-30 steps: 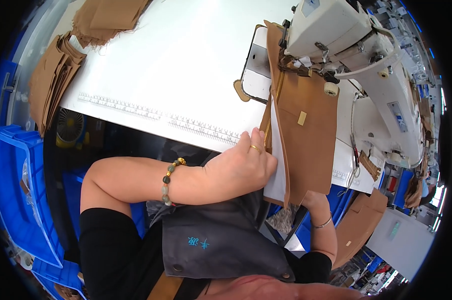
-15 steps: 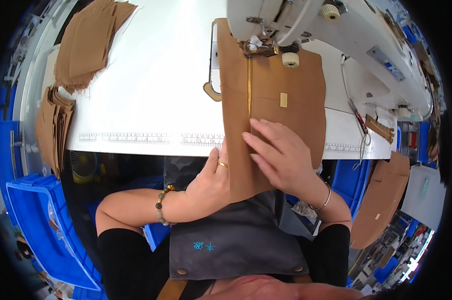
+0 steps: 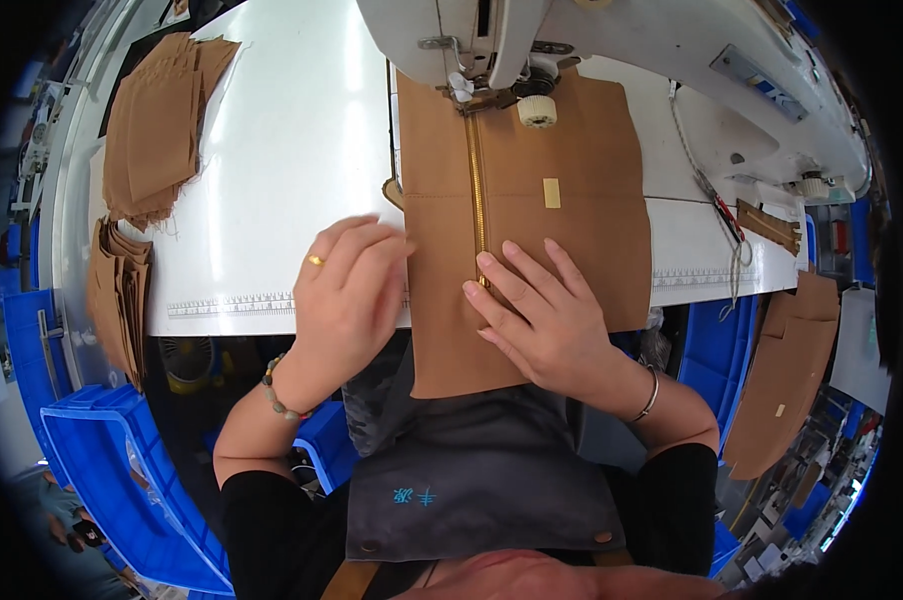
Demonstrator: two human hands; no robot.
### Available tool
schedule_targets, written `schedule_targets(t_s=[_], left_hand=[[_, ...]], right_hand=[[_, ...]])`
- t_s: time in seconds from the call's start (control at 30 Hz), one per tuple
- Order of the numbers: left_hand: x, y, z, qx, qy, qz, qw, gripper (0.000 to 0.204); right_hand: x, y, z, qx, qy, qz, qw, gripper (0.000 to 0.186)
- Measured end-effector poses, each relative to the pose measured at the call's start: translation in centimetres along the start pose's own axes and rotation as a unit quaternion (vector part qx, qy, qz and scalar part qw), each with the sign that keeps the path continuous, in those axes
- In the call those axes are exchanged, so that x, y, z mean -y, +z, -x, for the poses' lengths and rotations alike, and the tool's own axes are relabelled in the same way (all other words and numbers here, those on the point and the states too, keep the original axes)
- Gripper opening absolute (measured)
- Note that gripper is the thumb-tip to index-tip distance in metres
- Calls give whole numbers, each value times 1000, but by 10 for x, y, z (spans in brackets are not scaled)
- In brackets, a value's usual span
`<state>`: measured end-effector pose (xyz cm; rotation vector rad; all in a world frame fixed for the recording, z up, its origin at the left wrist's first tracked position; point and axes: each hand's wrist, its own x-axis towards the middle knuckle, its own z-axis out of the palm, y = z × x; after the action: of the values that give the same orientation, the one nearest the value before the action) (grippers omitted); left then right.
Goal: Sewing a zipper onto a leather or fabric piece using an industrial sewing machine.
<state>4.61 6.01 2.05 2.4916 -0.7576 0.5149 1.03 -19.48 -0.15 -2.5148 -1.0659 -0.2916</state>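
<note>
A brown fabric panel point(image 3: 532, 235) lies on the white sewing table and hangs over its front edge. A gold zipper point(image 3: 478, 190) runs lengthwise along it, its far end under the presser foot point(image 3: 472, 100) of the sewing machine. To the zipper's right sits a small pale yellow tag point(image 3: 552, 193). My right hand point(image 3: 552, 325) rests flat on the panel, fingers spread, fingertips at the zipper's near end. At the panel's left edge my left hand point(image 3: 347, 285) is raised, fingers loosely bent and slightly blurred; no held thing shows.
Stacks of brown fabric pieces point(image 3: 157, 125) lie at the far left. Scissors point(image 3: 724, 215) and a short zipper strip point(image 3: 769, 228) are at the right. Blue bins point(image 3: 122, 470) stand below the table, and another brown panel point(image 3: 787, 380) hangs at the right.
My left hand has let go of the panel's near left edge and moved up and left. My right hand has flattened and spread its fingers. The view has shifted slightly.
</note>
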Motion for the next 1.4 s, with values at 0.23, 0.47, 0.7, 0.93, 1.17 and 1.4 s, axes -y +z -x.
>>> schedule_targets(t_s=[0.23, 0.47, 0.7, 0.93, 1.17, 1.4], left_hand=[[-8, 15, -20, 184, 30, -29, 982, 73], [-3, 18, -16, 171, 16, 22, 985, 78], [-4, 17, -23, 167, 11, 48, 985, 93], [-4, 13, -32, 206, 29, 13, 978, 94], [-3, 12, -36, 208, 56, -18, 976, 91], [11, 23, -50, 182, 58, -43, 981, 91]], right_hand=[[-21, -21, -14, 48, -49, -30, 997, 47], [-52, -14, -42, 15, 22, -6, 1000, 68], [-53, -12, -46, 34, -7, 25, 999, 83], [-52, -13, -46, 40, -12, 16, 999, 78], [-52, -13, -46, 35, -25, 18, 999, 72], [-66, -10, -57, 24, -24, 46, 998, 72]])
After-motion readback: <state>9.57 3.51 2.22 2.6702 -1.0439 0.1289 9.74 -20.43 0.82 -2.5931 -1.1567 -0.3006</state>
